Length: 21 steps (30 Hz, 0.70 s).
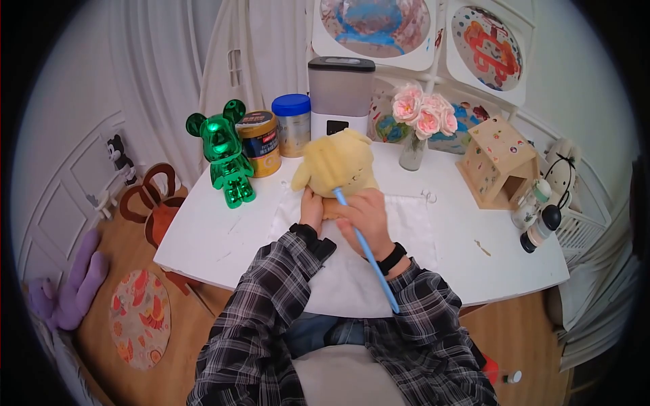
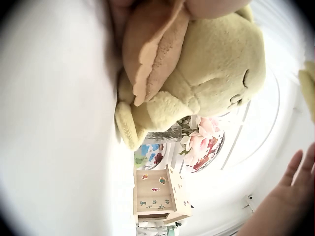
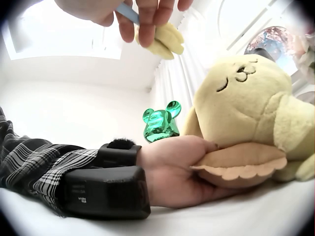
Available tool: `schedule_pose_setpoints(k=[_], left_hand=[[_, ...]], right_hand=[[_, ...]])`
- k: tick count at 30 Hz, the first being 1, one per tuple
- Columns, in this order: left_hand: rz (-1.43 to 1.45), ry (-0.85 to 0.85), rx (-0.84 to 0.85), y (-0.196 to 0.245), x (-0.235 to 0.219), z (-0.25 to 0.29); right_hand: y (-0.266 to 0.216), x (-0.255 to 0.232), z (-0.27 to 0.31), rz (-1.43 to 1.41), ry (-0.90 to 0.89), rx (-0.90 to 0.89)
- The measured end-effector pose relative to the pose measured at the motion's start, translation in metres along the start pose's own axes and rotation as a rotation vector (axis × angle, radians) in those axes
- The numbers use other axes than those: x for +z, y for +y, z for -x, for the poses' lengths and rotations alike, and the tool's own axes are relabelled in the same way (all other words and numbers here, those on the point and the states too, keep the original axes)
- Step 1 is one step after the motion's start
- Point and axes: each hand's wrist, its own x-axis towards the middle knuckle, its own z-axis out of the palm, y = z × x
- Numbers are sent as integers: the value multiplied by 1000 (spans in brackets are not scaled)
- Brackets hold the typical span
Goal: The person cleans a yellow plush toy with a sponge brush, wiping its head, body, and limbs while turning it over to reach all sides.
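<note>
A yellow plush dog (image 1: pixel 357 162) with stitched closed eyes sits on the white cloth (image 1: pixel 413 220). My left hand (image 1: pixel 312 210) grips it low down, by a brown scalloped-edged piece (image 3: pixel 243 160), with the thumb over it and fingers beneath. My right hand (image 1: pixel 369 220) holds the blue handle of a duster (image 1: pixel 371 254), which slants down toward my right sleeve. Soft yellow prongs (image 3: pixel 170 42) form the duster's head. They overlap the dog's head in the head view, but both wrist views show them raised in the air.
On the white table (image 1: pixel 203 237) a shiny green bear figure (image 1: pixel 229 155), a tin (image 1: pixel 262 142) and a blue-lidded jar (image 1: pixel 292 125) stand left. A flower vase (image 1: pixel 412 152), a wooden house (image 1: pixel 497 162) and a black-capped bottle (image 1: pixel 540 230) stand right. A dispenser (image 1: pixel 340 91) is behind.
</note>
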Motion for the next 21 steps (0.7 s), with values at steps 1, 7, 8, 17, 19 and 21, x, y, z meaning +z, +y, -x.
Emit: schedule_pose_setpoints(k=[1, 7, 8, 17, 19, 21], left_hand=[[5, -15, -17, 0, -1, 1], [30, -30, 32, 4, 4, -2], [24, -33, 40, 5, 5, -1], [71, -41, 6, 12, 4, 5], [65, -43, 13, 13, 4, 4], [49, -39, 39, 9, 0, 0]], right_hand=[[1, 3, 0, 6, -41, 2], [19, -1, 10, 123, 39, 97], [16, -6, 10, 129, 96, 114], [6, 6, 1, -23, -66, -26], [19, 7, 7, 35, -41, -3], [34, 1, 15, 94, 26, 34]])
